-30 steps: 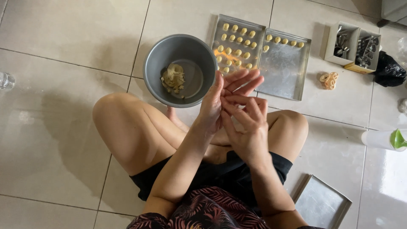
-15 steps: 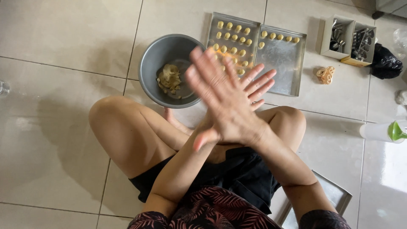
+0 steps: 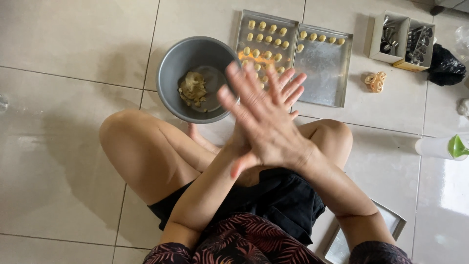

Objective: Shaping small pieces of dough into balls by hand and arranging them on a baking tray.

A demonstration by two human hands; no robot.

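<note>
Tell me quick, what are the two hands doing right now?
Right hand: open flat, fingers spread, lying on top of the other hand; holds nothing that shows.
Left hand: open, mostly hidden underneath; anything pressed between the palms cannot be told.

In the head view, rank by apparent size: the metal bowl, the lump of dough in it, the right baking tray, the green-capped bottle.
1. Metal bowl and right baking tray: look alike, unranked.
2. Green-capped bottle, cut off by the frame edge, so unsure.
3. Lump of dough.

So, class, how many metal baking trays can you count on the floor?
3. Two lie side by side beyond the bowl: the left tray holding most dough pieces, the right tray holding one row. A third tray lies beside the person's hip, partly hidden by the arm.
</note>
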